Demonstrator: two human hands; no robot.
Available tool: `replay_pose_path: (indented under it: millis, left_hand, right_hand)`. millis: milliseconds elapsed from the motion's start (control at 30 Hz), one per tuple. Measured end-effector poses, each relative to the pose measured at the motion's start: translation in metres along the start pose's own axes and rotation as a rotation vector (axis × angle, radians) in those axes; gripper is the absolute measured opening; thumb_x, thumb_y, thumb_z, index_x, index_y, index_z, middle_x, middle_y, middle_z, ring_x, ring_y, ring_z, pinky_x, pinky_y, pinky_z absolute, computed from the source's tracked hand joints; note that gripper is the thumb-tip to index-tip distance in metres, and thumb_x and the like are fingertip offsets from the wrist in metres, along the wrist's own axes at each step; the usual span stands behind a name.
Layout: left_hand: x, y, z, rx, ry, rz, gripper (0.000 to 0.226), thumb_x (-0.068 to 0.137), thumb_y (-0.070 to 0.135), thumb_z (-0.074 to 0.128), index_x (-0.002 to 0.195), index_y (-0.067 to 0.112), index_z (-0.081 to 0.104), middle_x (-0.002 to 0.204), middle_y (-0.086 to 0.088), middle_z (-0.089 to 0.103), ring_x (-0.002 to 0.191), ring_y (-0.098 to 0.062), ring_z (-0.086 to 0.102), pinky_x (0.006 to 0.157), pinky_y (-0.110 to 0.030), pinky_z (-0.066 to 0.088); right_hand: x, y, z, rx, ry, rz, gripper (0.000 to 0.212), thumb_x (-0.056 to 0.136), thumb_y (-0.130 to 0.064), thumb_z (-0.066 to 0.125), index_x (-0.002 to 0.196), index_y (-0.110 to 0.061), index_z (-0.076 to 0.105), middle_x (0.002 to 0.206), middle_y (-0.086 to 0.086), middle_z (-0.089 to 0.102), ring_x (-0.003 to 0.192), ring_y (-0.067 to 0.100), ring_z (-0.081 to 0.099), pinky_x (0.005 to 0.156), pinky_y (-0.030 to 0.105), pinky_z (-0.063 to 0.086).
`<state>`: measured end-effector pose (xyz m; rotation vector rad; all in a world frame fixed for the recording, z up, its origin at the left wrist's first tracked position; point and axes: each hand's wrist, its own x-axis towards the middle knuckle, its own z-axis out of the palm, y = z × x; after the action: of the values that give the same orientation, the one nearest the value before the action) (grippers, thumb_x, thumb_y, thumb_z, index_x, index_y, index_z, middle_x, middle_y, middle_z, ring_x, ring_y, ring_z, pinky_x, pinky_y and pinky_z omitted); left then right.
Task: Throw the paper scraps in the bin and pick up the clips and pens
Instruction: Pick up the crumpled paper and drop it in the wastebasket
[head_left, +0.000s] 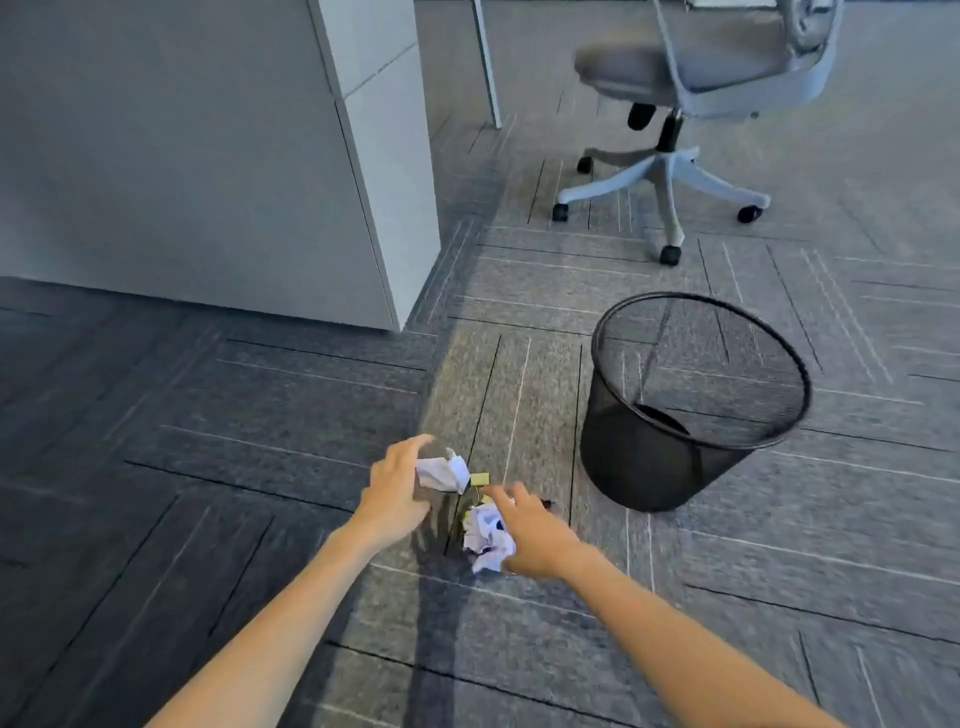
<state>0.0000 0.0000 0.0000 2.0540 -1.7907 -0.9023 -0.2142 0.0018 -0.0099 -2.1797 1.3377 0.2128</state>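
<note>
Two crumpled white paper scraps lie on the grey carpet. My left hand (397, 488) curls around the far scrap (441, 472), fingers touching it. The near scrap (488, 540) sits under my right hand (530, 535), whose spread fingers reach over it. Between the scraps lies a yellow clip (480, 478). A dark pen tip (545, 503) pokes out past my right fingers; the rest is hidden. The black mesh bin (691, 405) stands upright to the right, beyond my right hand.
A white cabinet (374, 171) stands at the back left. A grey office chair (670, 130) on wheels is behind the bin. The carpet (208, 441) stretches out around the pile.
</note>
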Motion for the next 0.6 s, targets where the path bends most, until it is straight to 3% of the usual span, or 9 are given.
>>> replay_pose_path:
  millis: [167,233,367,467,600]
  left_hand:
    - [0.039,-0.033,0.038,0.097,-0.058,0.038,0.088,0.079,-0.004,0.056,0.145,0.038,0.016,0.154,0.006,0.012,0.138,-0.032,0.013,0.101,-0.056,0.034]
    - [0.047,-0.044,0.049,0.156,-0.062,0.055,0.091,0.078,-0.007,0.053,0.146,0.040,0.014,0.156,0.008,0.007,0.141,-0.030,0.007,0.099,-0.059,0.033]
    - [0.058,-0.051,0.065,0.297,-0.105,0.073,0.098,0.077,-0.009,0.054,0.148,0.042,0.011,0.162,0.004,-0.005,0.146,-0.032,-0.006,0.105,-0.066,0.027]
    - [0.065,-0.049,0.074,0.329,-0.147,0.086,0.100,0.078,-0.013,0.050,0.149,0.045,0.008,0.163,0.004,-0.011,0.148,-0.033,-0.015,0.110,-0.070,0.015]
    - [0.084,-0.045,0.082,0.306,-0.152,0.101,0.095,0.084,-0.013,0.045,0.149,0.047,0.010,0.164,-0.002,-0.007,0.148,-0.034,-0.017,0.110,-0.072,0.004]
  right_hand:
    - [0.053,0.028,0.044,-0.297,-0.055,-0.098,0.092,0.086,-0.022,0.070,0.154,-0.029,0.008,0.162,0.012,0.005,0.148,0.032,0.010,0.104,0.052,0.042]
    - [0.065,0.036,0.061,-0.340,-0.090,-0.141,0.087,0.088,-0.016,0.066,0.153,-0.030,0.011,0.163,0.010,0.000,0.149,0.032,0.006,0.100,0.054,0.044]
    - [0.074,0.037,0.083,-0.435,0.078,-0.251,0.064,0.084,-0.009,0.066,0.139,-0.022,0.035,0.150,0.015,0.026,0.135,0.036,0.030,0.074,0.045,0.044]
    - [0.075,0.037,0.085,-0.464,0.158,-0.320,0.051,0.082,-0.010,0.065,0.127,-0.017,0.042,0.134,0.014,0.040,0.118,0.034,0.041,0.077,0.042,0.043]
    - [0.070,0.044,0.070,-0.134,0.373,-0.272,0.035,0.086,-0.002,0.054,0.117,-0.018,0.053,0.121,0.003,0.052,0.109,0.022,0.047,0.076,0.030,0.048]
